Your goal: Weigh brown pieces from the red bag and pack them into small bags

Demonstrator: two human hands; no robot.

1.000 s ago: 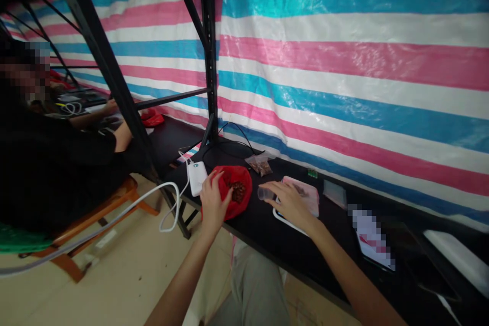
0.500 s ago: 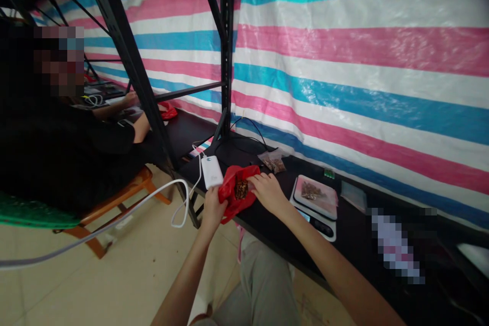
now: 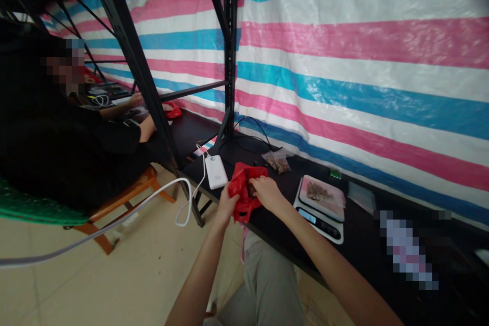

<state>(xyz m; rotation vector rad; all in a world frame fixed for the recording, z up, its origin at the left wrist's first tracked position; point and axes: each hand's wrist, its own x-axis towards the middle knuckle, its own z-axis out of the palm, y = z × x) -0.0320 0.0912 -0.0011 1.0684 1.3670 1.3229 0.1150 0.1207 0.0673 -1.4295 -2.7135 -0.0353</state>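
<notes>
A crinkled red plastic bag point(image 3: 240, 193) is at the front edge of the black shelf. My left hand point(image 3: 227, 205) grips its left side, fingers closed on the plastic. At the bag's mouth, my right hand point(image 3: 265, 191) has its fingers curled in, over the small brown pieces inside; whatever the fingertips pinch is hidden. To the right, a white digital scale point(image 3: 333, 235) with a lit display bears a clear bag of brown bits point(image 3: 319, 191). Behind the red bag lies another small clear bag of brown pieces point(image 3: 278, 164).
A white power bank point(image 3: 216, 173) with a white cable lies just left of the red bag. Flat clear bags point(image 3: 362, 197) and a small green object point(image 3: 335, 173) lie beyond the scale. A black metal post point(image 3: 132, 53) rises at left, near a seated person in black point(image 3: 76, 147).
My right fingers have gone deeper into the red bag, and its mouth has drawn in around them, covering most of the brown pieces. The view has shifted slightly.
</notes>
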